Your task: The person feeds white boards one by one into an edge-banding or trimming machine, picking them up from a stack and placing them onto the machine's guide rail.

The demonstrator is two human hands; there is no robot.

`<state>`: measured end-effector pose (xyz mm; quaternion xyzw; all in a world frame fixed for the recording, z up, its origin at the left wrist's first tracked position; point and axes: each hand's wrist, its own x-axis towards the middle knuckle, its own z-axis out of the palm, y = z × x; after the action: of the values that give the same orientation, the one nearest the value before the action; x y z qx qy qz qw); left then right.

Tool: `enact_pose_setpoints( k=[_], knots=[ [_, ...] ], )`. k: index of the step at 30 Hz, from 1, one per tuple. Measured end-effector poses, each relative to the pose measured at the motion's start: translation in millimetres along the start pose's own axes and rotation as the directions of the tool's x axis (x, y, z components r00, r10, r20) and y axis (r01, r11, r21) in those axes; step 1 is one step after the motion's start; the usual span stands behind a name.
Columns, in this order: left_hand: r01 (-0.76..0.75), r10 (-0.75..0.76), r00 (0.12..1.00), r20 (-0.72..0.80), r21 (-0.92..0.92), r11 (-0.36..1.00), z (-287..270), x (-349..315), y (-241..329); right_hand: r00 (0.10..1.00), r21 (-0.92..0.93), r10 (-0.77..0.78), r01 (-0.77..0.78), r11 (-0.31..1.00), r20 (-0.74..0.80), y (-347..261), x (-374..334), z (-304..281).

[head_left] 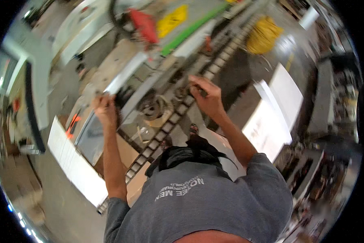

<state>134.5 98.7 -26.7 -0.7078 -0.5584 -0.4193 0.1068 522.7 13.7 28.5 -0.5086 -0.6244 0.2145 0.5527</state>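
My left hand (105, 108) is raised beside the left end of a pale metal rail (139, 95), its fingers curled together. Whatever they may hold is hidden by blur. My right hand (208, 96) hovers over a segmented chain track (176, 117), thumb and fingers apart and bent, with nothing visible between them. A dark round wheel (149, 106) sits between the hands, with a tan ring-shaped piece (165, 115) against it. The track runs diagonally from near my waist to the far right.
White panels flank me, one on the left (70, 156) and one on the right (271, 117). An orange-handled tool (73, 124) lies near the left panel. Beyond the track are a yellow bag (265, 35), a green strip (194, 29) and a red object (144, 26). Cluttered racks (307, 174) stand at right.
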Motion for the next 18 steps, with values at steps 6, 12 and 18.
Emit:
enact_pose_setpoints(
  k=[6,12,18],
  knots=[
    [0.183,-0.167,0.976,0.139,-0.105,0.978,31,38,47,0.963,-0.79,0.195,-0.263,0.555,-0.184,93,-64,-232],
    [0.078,-0.065,0.987,0.147,-0.086,0.993,31,32,64,0.856,-0.928,0.458,-0.342,0.148,-0.242,151,-146,-348],
    [0.024,-0.003,0.991,0.134,-0.149,0.988,14,4,72,0.932,-0.898,0.296,-0.303,0.32,-0.209,181,-201,-402]
  ],
)
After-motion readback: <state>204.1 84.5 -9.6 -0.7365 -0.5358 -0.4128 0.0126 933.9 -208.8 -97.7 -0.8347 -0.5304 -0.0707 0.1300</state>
